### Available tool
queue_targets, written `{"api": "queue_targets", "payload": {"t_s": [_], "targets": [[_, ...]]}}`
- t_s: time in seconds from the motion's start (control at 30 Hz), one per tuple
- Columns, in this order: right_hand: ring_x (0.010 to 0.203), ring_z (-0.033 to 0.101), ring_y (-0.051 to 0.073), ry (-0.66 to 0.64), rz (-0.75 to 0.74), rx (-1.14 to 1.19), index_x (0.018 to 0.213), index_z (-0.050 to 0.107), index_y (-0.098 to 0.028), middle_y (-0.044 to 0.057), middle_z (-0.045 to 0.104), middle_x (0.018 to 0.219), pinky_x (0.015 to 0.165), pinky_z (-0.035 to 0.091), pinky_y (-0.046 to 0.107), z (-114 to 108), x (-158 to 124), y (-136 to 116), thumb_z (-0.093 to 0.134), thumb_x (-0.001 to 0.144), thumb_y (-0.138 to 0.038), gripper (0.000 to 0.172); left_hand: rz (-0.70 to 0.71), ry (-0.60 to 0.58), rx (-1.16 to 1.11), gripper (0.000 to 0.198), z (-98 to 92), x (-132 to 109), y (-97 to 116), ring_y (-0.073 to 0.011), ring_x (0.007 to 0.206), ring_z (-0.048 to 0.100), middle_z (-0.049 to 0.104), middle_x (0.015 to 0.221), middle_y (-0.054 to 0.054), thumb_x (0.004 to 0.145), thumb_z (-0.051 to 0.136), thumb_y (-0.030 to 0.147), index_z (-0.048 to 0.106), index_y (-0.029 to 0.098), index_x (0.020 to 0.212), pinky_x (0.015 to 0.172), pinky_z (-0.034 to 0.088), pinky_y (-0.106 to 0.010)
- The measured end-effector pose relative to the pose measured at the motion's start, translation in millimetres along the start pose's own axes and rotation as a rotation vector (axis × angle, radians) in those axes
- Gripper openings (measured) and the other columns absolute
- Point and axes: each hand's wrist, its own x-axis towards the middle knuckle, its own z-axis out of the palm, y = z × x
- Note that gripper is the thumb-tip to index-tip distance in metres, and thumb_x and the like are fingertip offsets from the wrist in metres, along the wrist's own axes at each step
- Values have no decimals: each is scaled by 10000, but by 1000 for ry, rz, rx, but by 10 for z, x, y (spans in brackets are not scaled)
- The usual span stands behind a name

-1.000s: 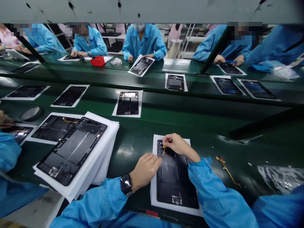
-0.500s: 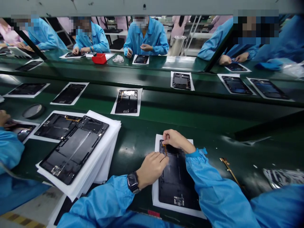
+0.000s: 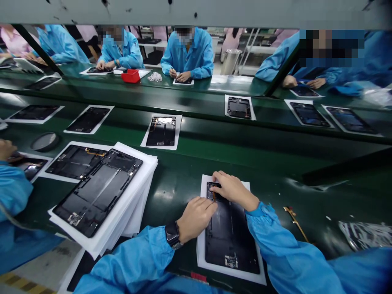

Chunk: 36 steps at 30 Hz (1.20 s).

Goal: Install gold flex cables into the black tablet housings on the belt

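Observation:
A black tablet housing lies on white sheets in front of me, a small circuit board at its near end. An orange flex cable runs along its upper left part. My left hand, wearing a watch, rests over the housing's left edge, its fingers closed at the cable's lower end. From the right, my right hand reaches over the far end, fingers bent down onto the cable's upper end. The fingertips partly hide the cable. Another orange flex cable lies on the bench to the right.
At left, a tablet housing tops a stack of white sheets. A round dark dish stands behind it. A co-worker's sleeve is at far left. Clear plastic bags lie right. More housings line the green bench; co-workers sit opposite.
My right hand has shifted slightly right and its fingers have changed from a pinch to pressing down at the cable's upper end. My left hand has hardly moved. The view has tilted slightly.

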Motion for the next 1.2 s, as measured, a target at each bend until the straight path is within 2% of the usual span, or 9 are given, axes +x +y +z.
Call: {"api": "queue_targets", "payload": {"t_s": [0.13,0.27,0.43,0.6,0.87,1.2], "targets": [[735,626,180,113,26,-14,1002,529,-210,29,595,1020,594,325,295,104,-46,33,634,906,-375,218,10,19,3,202,18,-13,-3,-192,951,643,678,1036,-76,999,418,148,613,134,1048,807,514,-325],[755,634,181,134,27,16,1024,524,-210,29,582,1034,596,346,295,151,-73,76,652,897,-370,241,63,84,-3,213,54,-40,0,-190,1093,629,689,1132,-75,1000,424,138,617,113,1087,918,515,-322],[778,639,187,78,55,93,1006,526,-226,11,583,1013,600,357,287,121,-30,144,721,840,-388,303,87,-4,6,257,68,-66,4,-187,1036,662,707,1124,-66,1011,387,144,641,120,1039,857,554,-323],[823,635,184,51,48,184,979,527,-228,6,589,991,605,358,274,107,10,200,748,815,-375,312,91,-89,61,272,70,-77,22,-199,1065,649,700,1144,-92,1016,383,158,648,115,1063,821,565,-323],[720,607,166,69,40,199,994,533,-229,8,594,997,575,308,278,134,9,248,746,807,-411,337,111,-62,84,266,49,-60,57,-220,1071,645,704,1136,-95,1007,397,136,656,89,1043,824,569,-339],[678,593,155,70,48,211,996,538,-225,13,585,1000,568,287,287,122,11,252,726,815,-423,328,108,-103,104,280,35,-49,64,-218,1094,643,701,1153,-98,1009,392,142,663,104,1070,829,570,-336]]}}
